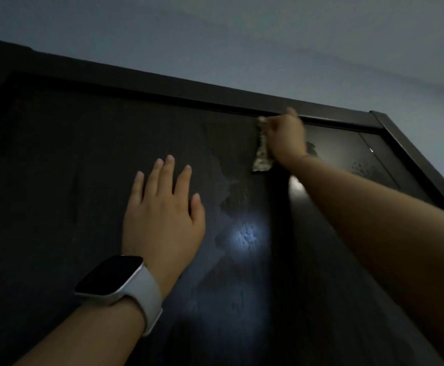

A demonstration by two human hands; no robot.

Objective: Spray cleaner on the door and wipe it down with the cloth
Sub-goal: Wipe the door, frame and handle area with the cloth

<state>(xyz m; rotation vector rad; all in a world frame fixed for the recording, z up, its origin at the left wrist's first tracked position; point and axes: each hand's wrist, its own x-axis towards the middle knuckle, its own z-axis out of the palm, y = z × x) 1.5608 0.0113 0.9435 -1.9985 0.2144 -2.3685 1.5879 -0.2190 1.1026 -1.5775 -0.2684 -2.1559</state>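
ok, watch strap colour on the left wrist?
White strap, dark screen; head view.

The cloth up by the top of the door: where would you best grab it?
Grip the cloth at its bunched upper part, where the right hand already clutches it, coming from the right. Its loose lower end hangs free against the door to wipe.

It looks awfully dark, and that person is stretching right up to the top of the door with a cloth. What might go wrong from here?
1. The light is dim, so wet patches on the door may get missed, like the droplets at upper right.
2. The cloth hangs loosely from the right hand and might slip.
3. The left hand lies flat on the door and may leave prints.
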